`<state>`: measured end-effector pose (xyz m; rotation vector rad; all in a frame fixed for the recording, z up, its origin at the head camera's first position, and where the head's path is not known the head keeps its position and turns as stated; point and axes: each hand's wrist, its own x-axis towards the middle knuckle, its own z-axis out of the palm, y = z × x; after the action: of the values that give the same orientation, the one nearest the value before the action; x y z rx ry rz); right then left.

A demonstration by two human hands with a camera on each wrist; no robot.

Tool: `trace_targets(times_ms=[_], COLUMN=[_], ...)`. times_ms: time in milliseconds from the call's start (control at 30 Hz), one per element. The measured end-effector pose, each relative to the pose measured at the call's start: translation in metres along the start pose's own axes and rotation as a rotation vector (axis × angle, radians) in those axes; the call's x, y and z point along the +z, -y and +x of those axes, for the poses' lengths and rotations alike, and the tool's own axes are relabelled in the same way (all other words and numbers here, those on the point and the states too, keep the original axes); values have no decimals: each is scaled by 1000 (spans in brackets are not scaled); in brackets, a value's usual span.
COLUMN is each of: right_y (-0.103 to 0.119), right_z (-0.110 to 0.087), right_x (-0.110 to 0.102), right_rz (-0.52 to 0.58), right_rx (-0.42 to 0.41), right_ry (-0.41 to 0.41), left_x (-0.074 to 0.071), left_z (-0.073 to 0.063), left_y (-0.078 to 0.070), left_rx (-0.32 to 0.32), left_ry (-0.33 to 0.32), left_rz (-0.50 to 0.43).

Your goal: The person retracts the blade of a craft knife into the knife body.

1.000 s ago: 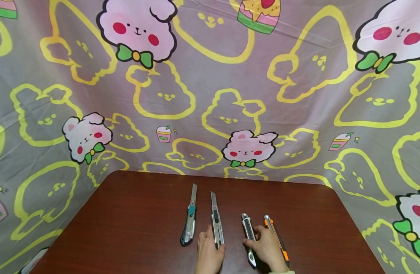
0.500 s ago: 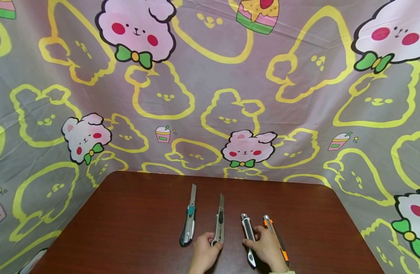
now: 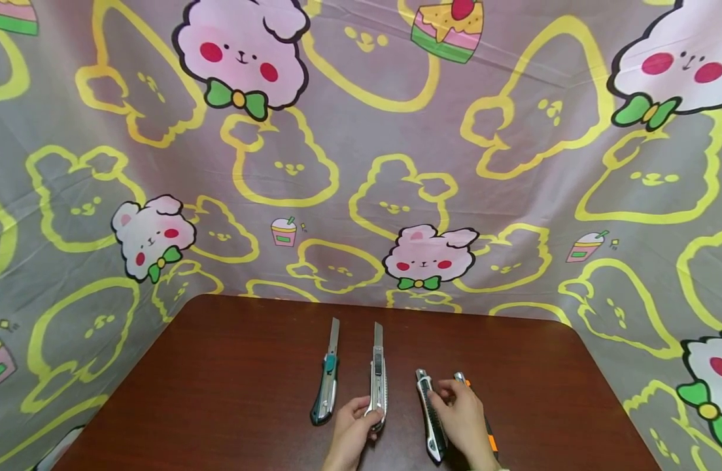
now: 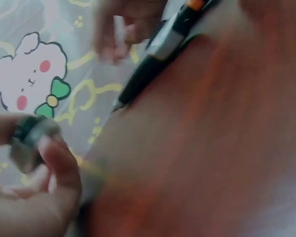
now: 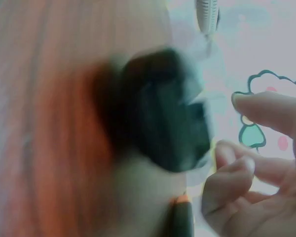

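Observation:
My left hand [image 3: 354, 428] pinches the rear end of a silver snap-off utility knife [image 3: 378, 373], its blade extended and pointing away from me. In the left wrist view the knife's end [image 4: 32, 143] shows between thumb and fingers. My right hand [image 3: 464, 418] is at a black-and-silver utility knife [image 3: 429, 422], the thumb overlapping its edge. The right wrist view shows that knife's dark end [image 5: 167, 113] blurred and large, with a gap between thumb and fingers and nothing in it. Beneath the right hand, an orange-and-black utility knife [image 3: 491, 438] is partly hidden.
A teal-and-silver utility knife [image 3: 326, 386] with its blade out lies left of the left hand. The dark red-brown wooden table [image 3: 220, 379] has rounded far corners. A grey cartoon-print cloth [image 3: 349, 196] hangs behind and at both sides.
The left hand has turned the silver knife so that its silver face shows and its blade sits slightly farther away. The black-and-silver knife has rolled to show its dark side; the right thumb has shifted upward.

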<state>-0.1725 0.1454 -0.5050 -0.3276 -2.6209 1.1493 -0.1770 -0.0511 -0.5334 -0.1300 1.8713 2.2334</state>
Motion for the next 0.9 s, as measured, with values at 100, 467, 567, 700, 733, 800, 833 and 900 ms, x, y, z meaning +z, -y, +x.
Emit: trace_targets(times_ms=[100, 467, 567, 700, 733, 800, 833, 900], right_y=[8, 41, 42, 40, 40, 40, 40, 40], right_z=[1, -16, -18, -19, -19, -18, -18, -18], right_x=[2, 29, 34, 37, 36, 35, 35, 34], right_rz=[169, 590, 552, 499, 482, 466, 471, 483], right_rx=[25, 145, 97, 38, 35, 37, 47, 88], right_ry=[-28, 333, 348, 307, 293, 273, 268, 261], left_x=[4, 13, 17, 22, 23, 24, 24, 25], left_z=[-3, -10, -12, -14, -15, -15, -15, -16], left_y=[3, 11, 13, 15, 15, 16, 16, 16], left_rx=[-37, 74, 94, 76, 67, 56, 57, 61], left_ry=[32, 237, 290, 303, 301, 303, 306, 320], left_rz=[-112, -235, -192, -169, -169, -164, -164, -165])
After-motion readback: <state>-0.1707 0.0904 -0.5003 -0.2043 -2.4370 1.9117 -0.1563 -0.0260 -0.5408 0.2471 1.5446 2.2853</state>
